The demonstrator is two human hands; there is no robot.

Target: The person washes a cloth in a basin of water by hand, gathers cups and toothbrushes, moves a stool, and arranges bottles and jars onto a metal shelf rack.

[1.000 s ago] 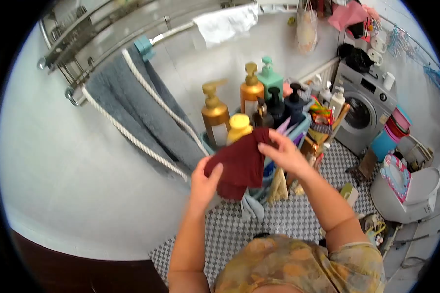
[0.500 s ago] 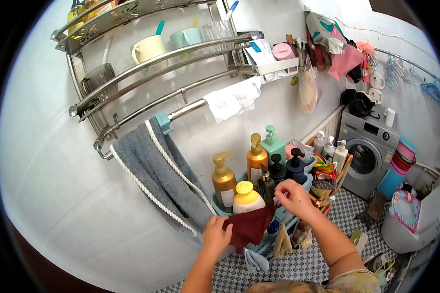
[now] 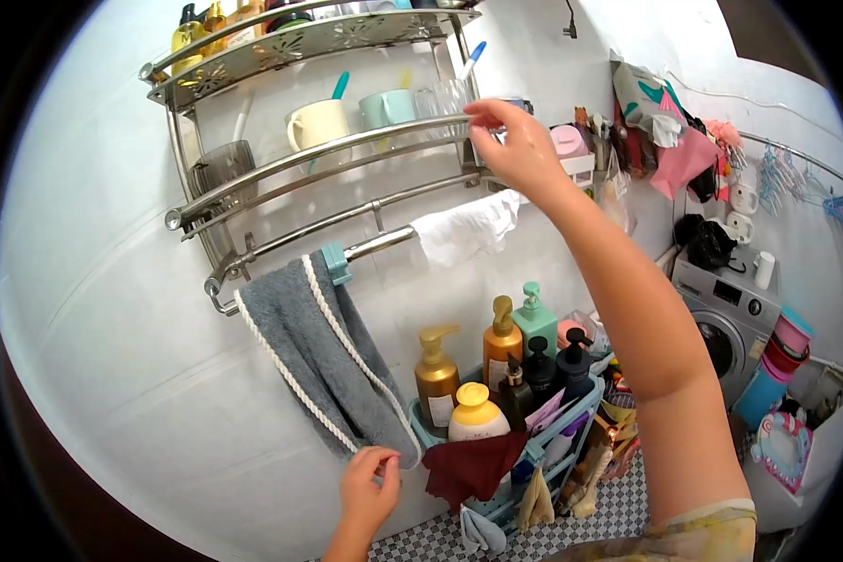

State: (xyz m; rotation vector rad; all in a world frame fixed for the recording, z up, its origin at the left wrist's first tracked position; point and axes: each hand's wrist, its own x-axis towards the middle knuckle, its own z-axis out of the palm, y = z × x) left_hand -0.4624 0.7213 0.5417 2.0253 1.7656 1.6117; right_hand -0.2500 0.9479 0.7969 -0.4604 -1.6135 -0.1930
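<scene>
My right hand [image 3: 520, 150] is raised at the right end of the metal rack [image 3: 347, 140]. Its fingers stretch out in front of the rail, thumb apart, with nothing seen in them. Just left of it stands a clear cup [image 3: 445, 96] with a blue-and-white toothbrush [image 3: 473, 61]. Low down, my left hand [image 3: 369, 487] has its fingers curled together by the bottom edge of the grey towel [image 3: 323, 356]; no held thing shows, and contact with the towel is unclear. A dark red cloth [image 3: 473, 465] drapes over the front of the blue basket [image 3: 585, 412].
Pump bottles [image 3: 436, 379] crowd the basket, a yellow-capped one [image 3: 478, 417] in front. A cream mug [image 3: 317, 125] and a mint mug [image 3: 387, 110] stand on the rack. A white cloth [image 3: 468, 229] hangs from the bar. Behind right is a washing machine [image 3: 726, 309].
My right hand has risen from the basket bottles to the rack. My left hand has left the dark red cloth and shifted left and down. The view has tilted upward.
</scene>
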